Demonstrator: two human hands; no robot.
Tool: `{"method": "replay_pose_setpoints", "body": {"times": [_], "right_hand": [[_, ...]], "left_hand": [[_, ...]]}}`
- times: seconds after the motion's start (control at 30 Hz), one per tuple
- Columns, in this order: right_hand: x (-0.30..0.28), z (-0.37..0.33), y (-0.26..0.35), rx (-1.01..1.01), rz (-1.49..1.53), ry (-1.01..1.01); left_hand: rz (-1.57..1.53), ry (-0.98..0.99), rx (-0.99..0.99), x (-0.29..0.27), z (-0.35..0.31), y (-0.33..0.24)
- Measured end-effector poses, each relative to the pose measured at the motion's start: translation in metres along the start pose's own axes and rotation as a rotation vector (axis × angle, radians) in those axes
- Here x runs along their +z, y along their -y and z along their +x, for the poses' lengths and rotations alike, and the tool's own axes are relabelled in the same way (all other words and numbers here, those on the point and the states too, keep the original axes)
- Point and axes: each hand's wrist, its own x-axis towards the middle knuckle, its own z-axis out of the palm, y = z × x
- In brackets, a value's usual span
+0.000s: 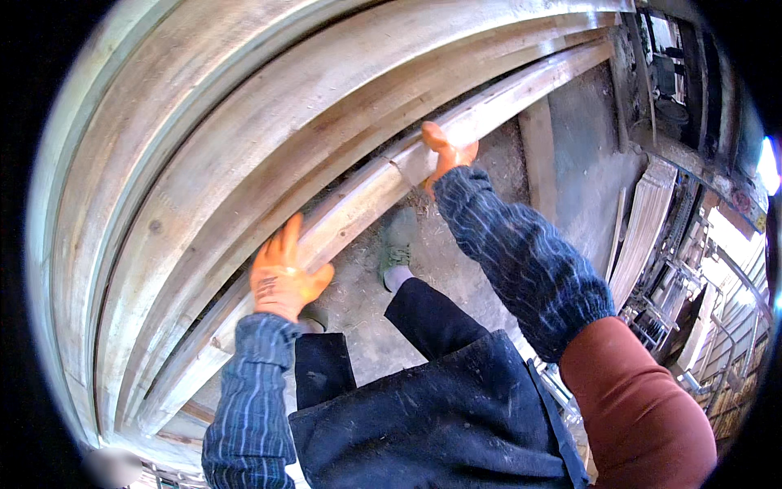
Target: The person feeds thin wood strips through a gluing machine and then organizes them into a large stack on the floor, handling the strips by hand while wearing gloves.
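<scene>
A long pale wooden beam (358, 213) runs slantwise from the lower left to the upper right, in front of my legs. My left hand (285, 281), in an orange glove, spans the beam, its fingers over the far edge and its thumb on the near side. Farther along, my right hand (448, 155), also in an orange glove, grips the beam with the thumb on top; its other fingers are mostly hidden. A dark line crosses the beam between my hands. Striped blue sleeve covers wrap both forearms.
Several long wooden planks (269, 130) lie side by side just beyond the beam. A stack of thin boards (643, 224) rests at the right, near metal machinery (664, 306). Below is a dusty floor (350, 285), where my shoe (394, 257) shows. A dark frame (692, 90) stands at upper right.
</scene>
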Motion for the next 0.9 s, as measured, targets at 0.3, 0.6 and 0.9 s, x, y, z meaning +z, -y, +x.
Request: {"method": "replay_pose_setpoints", "body": {"times": [0.3,0.6,0.9], "right_hand": [[0.002,-0.048,0.025,0.301,-0.237,0.3],[0.009,-0.048,0.014,0.695,0.15,0.053],[0.028,-0.204,-0.057,0.911,0.435,0.288]], "left_hand": [[0.042,-0.043,-0.026,0.006,-0.022,0.028],[0.116,-0.08,-0.099,0.006,-0.03,0.016],[0.052,0.136,-0.192,-0.009,-0.018,0.015]]}}
